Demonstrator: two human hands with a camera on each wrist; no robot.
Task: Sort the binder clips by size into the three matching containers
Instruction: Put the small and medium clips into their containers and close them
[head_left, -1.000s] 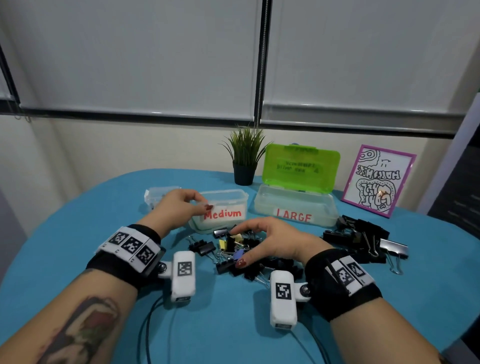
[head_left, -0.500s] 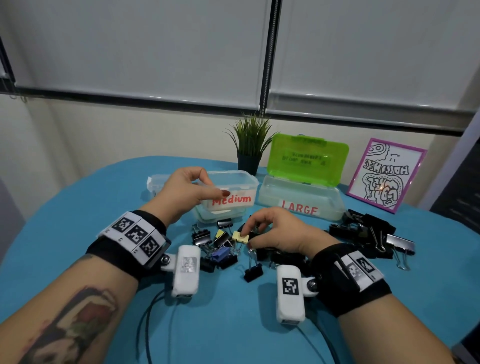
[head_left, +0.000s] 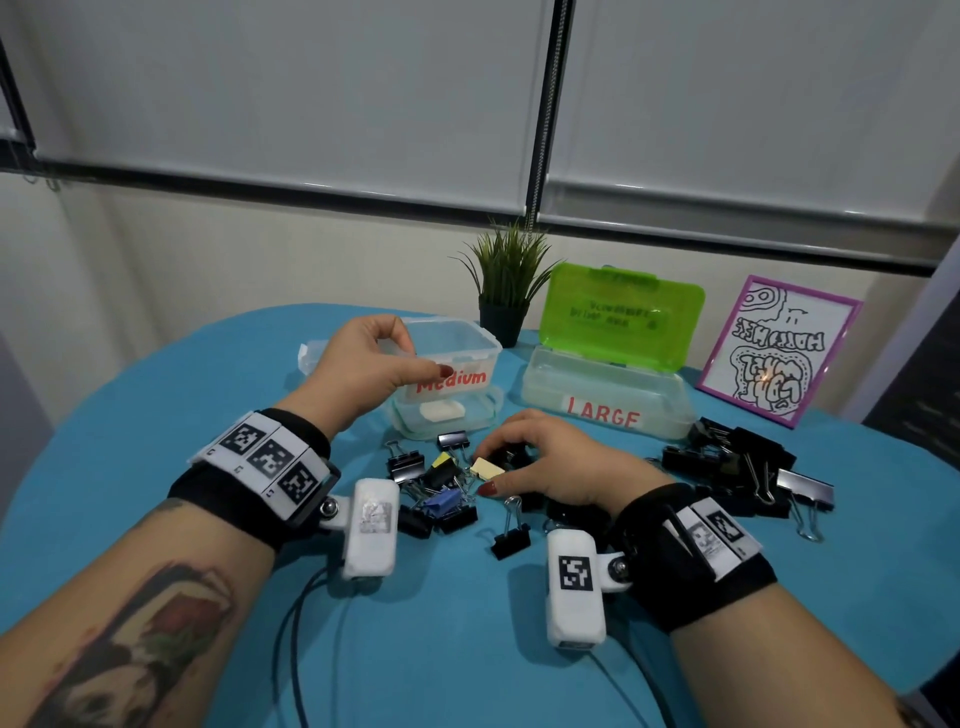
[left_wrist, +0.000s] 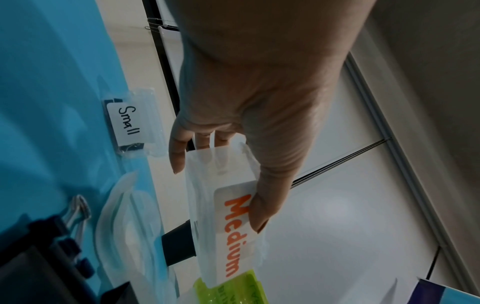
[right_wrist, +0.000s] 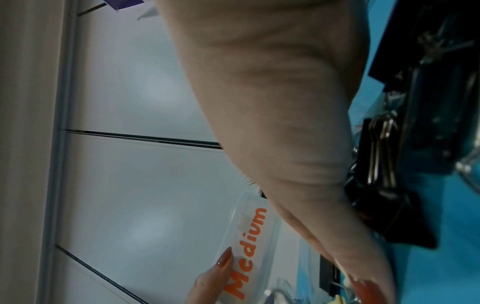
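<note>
left hand (head_left: 370, 364) grips the medium container (head_left: 457, 343) by its near corner, lifted and tilted above its lid (head_left: 483, 410) on the blue table (head_left: 467, 649). right hand (head_left: 550, 462) pinches a cream binder clip (head_left: 486, 468) over the mixed clip pile (head_left: 436, 483). small container (left_wrist: 135, 121) far left; large container (head_left: 602, 410), green lid up, to the right. big black clips (head_left: 748, 467) heaped at right.

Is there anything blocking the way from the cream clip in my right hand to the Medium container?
Nothing visible blocks it. The right hand pinches the cream clip just below the Medium container, which the left hand holds lifted, its top open.
</note>
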